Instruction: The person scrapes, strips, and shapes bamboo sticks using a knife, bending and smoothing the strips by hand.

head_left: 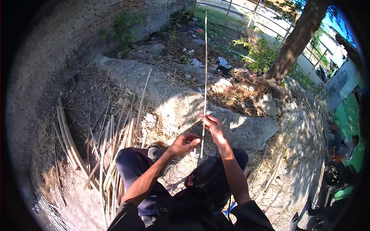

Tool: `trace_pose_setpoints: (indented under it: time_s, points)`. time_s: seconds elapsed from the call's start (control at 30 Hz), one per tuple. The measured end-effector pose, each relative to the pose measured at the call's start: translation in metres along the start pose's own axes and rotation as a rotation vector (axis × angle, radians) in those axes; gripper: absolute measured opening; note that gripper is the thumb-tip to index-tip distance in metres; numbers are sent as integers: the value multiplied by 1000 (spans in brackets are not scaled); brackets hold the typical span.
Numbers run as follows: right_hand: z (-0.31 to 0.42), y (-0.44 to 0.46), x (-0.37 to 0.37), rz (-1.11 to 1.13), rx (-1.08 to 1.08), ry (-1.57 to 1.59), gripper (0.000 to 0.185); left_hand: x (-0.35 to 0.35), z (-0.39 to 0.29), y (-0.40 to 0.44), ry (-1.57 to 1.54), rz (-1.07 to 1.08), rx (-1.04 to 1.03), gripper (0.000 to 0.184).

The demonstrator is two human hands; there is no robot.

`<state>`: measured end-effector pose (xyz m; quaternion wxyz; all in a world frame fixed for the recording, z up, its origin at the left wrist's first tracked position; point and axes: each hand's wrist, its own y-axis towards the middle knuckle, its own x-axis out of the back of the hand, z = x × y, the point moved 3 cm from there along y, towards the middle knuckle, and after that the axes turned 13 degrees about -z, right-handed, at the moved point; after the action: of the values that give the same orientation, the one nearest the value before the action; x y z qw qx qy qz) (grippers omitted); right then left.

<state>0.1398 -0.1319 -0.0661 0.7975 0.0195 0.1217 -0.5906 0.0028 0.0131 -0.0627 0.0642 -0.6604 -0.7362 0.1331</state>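
A long, thin bamboo strip stands nearly upright in front of me, its lower end between my knees. My right hand pinches it in the lower part, with the fingers closed around it. Just below and to the left, my left hand is closed, thumb and curled fingers brought together beside the strip's edge. Whether those fingertips grip the strip or something small is hidden from this angle.
To my left lie several loose bamboo strips and thicker curved pieces. A large stone slab runs across ahead. Beyond it stand a tree trunk and a wall. A person is at far right.
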Motion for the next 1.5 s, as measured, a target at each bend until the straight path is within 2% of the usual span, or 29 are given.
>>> trace_pose_setpoints:
  time_s: [0.17, 0.23, 0.3, 0.4, 0.47, 0.53, 0.6, 0.67, 0.77, 0.97, 1.07, 1.17, 1.23, 1.27, 1.33, 1.37, 1.4, 1.47, 1.5]
  points:
    - [-1, -1, -4, -47, 60, -174, 32, -8, 20, 5, -10, 62, 67, 42]
    - [1, -3, -6, -53, 64, -255, 34, -6, 25, 8, -170, 194, 41, 36]
    - [4, -6, -9, -54, 41, -363, 33, -3, 29, 9, -196, 202, 44, 34]
    - [-1, -9, -12, -106, 30, -317, 36, -3, 28, 8, -181, 196, 34, 31]
    - [-2, -9, -10, -78, 34, -327, 40, -3, 26, 7, -149, 232, 25, 30]
    - [-14, -7, -8, -26, -52, -225, 39, -3, 23, 5, -154, 237, 65, 30]
    - [-24, -7, -9, -14, -69, -205, 35, -1, 28, 6, -164, 237, 106, 30]
    - [-37, -12, -16, 41, -180, -90, 29, 2, 46, 12, -210, 266, 120, 30]
    - [-71, 0, -13, 76, -211, -146, 27, 2, 38, 7, -125, 236, 133, 29]
    - [-85, -5, -23, 90, -228, -142, 26, 4, 48, 6, -36, 226, 177, 28]
    - [-86, -8, -24, 61, -348, -144, 26, 7, 54, 7, -31, 247, 145, 34]
    - [-105, -5, -21, 100, -315, -123, 32, 10, 50, 4, 97, 215, 187, 37]
    - [-92, -8, -26, 88, -141, -117, 34, 11, 39, 0, 92, 166, 127, 38]
    - [-86, -9, -28, 90, -137, -115, 34, 11, 35, 0, 96, 165, 124, 38]
    - [-37, -21, -45, 95, 59, 5, 37, 13, 33, 0, 99, 43, 49, 33]
    - [-23, -20, -49, 64, 6, 9, 35, 13, 36, 2, 21, 45, 43, 32]
    - [-1, -26, -54, 79, 60, -2, 31, 13, 40, 6, 15, 37, 43, 32]
    - [-8, -20, -51, 67, 83, 16, 29, 14, 43, 15, 54, -25, -118, 30]
    - [-15, -18, -49, 37, 56, -6, 28, 11, 43, 17, -40, -10, -117, 36]
